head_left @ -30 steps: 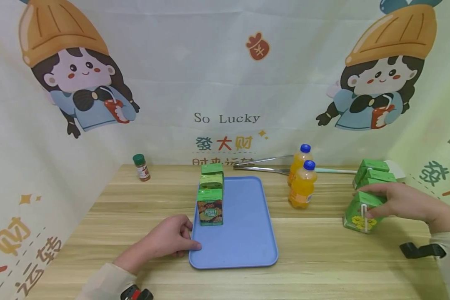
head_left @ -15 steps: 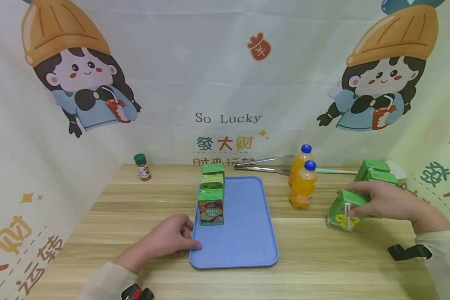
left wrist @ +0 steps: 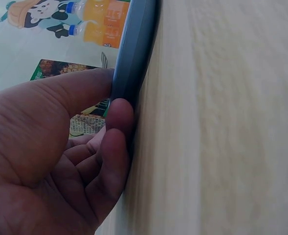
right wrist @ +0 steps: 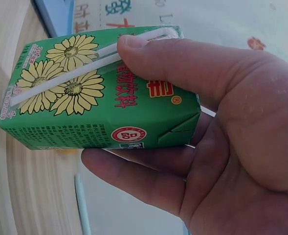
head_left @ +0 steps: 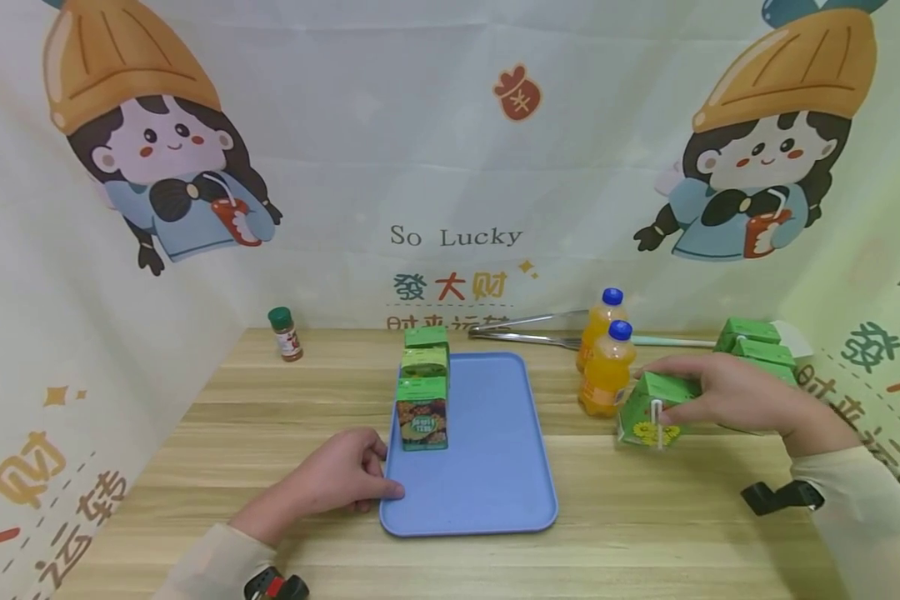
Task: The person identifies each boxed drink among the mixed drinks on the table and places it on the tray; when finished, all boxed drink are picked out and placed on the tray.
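So far, three boxes [head_left: 422, 417] stand in a row on the tray [head_left: 491, 454], at its left. One more box [right wrist: 60, 98] is off it, near the bottles [head_left: 603, 375], with the right hand's [head_left: 742, 397] thumb and fingers around it. Far right are at least two other boxes [head_left: 752, 330]. The left hand [head_left: 337, 471] pinches the tray's edge. Orange drink is in the bottles.

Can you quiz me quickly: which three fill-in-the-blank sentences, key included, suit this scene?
1. The right hand grips a green drink carton with a white ____ attached.
2. The left hand holds the edge of the blue ____.
3. The front orange-drink bottle has a ____ cap.

Missing words: straw; tray; blue.
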A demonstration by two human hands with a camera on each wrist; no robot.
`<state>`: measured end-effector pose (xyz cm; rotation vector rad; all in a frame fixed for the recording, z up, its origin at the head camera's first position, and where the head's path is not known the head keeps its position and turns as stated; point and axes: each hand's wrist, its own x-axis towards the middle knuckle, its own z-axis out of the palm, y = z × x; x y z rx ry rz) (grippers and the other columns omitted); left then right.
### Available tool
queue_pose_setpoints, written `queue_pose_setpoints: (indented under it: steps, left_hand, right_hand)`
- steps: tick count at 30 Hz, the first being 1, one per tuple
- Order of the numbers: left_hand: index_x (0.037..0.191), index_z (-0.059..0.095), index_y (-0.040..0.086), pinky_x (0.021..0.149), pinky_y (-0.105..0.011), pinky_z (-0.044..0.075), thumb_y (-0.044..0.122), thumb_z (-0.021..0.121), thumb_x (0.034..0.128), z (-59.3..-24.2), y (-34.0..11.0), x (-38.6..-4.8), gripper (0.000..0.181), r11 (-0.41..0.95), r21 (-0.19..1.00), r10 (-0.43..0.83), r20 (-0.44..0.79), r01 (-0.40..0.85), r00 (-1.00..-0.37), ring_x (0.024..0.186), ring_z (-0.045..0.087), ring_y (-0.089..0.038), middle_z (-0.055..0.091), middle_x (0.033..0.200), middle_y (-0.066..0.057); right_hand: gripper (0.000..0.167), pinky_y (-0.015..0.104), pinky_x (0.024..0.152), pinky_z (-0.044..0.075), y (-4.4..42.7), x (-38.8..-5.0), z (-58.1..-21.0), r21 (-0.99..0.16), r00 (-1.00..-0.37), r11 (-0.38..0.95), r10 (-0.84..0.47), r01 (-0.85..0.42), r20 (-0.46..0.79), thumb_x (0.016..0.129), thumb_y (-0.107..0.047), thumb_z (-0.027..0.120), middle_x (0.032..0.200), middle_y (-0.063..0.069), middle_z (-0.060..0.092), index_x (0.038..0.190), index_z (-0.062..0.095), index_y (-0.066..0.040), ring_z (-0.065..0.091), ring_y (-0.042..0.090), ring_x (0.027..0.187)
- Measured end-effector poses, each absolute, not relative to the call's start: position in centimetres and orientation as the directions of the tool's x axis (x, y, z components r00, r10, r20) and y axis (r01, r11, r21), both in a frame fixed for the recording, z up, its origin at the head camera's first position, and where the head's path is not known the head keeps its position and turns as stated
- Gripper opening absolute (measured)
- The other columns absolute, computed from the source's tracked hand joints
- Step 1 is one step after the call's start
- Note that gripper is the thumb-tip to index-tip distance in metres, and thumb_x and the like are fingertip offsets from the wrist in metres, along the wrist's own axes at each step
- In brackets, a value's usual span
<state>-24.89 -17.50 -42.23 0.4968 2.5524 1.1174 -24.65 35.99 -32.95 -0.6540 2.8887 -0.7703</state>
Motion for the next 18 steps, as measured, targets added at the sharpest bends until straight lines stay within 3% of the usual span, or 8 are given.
queue_pose_setpoints:
  steps: [6,18]
  left_hand:
    - [0.119,0.064,-0.005,0.054,-0.035,0.056,0.023,0.097,0.0888,-42.2,-17.5,-24.9,0.053,0.633,0.75,0.429,-0.137,0.19,-0.893,0.057,0.067,-0.018,0.072,0.075,-0.002]
    - [0.119,0.064,-0.005,0.054,-0.036,0.056,0.023,0.098,0.0884,-42.2,-17.5,-24.8,0.054,0.636,0.749,0.423,-0.139,0.184,-0.895,0.057,0.066,-0.018,0.071,0.075,-0.002]
  right_hand:
    - [0.055,0.032,0.092,0.06,33.9,-25.3,-32.7,-0.541,-0.878,0.732,-0.478,-0.414,0.024,0.094,-0.028,0.093,0.129,-0.001,0.077,0.142,0.073,-0.01,0.068,0.017,0.103]
    - [0.062,0.038,0.083,0.059,29.8,-26.3,-32.5,-0.521,-0.861,0.735,-0.509,-0.435,0.001,0.092,-0.031,0.093,0.122,0.002,0.075,0.146,0.071,-0.01,0.067,0.018,0.099]
